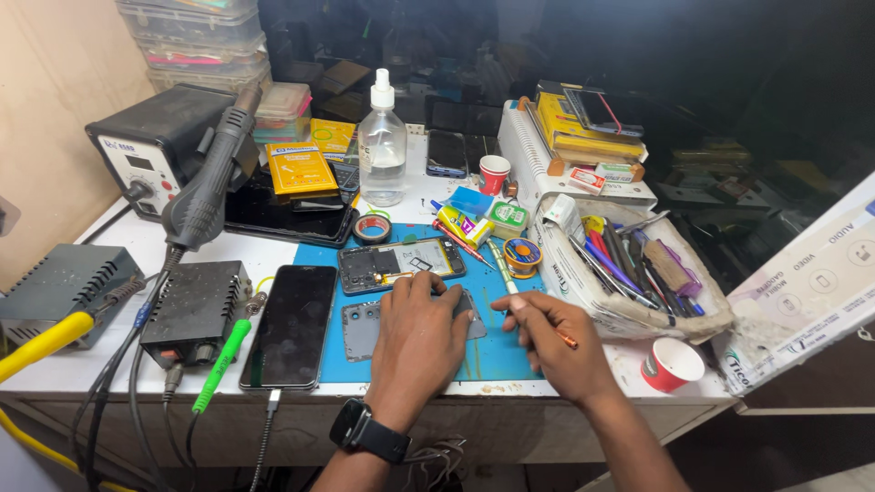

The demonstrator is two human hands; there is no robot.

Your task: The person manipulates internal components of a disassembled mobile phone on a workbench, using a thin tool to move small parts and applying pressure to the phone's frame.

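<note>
Holding tools, worn tray (583, 296) at centre right; empty red cup (670, 364) near bench (109, 232) edge. Left hand (415, 342) flat, fingers spread on grey phone frame (360, 330); right hand (551, 342) fingers pinching orange-handled tool (567, 341).

Opened phone (401, 265) on mat (497, 351), back cover (365, 330) before it, dark phone (292, 325) left, tool tray (629, 282) right

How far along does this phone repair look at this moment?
Done: the opened phone lies on the blue mat with its insides exposed, back off. In hand: the left hand presses on the grey back cover, while the right hand holds a thin orange-tipped tool beside it. Left: cover and phone lie apart, not yet rejoined.
</note>
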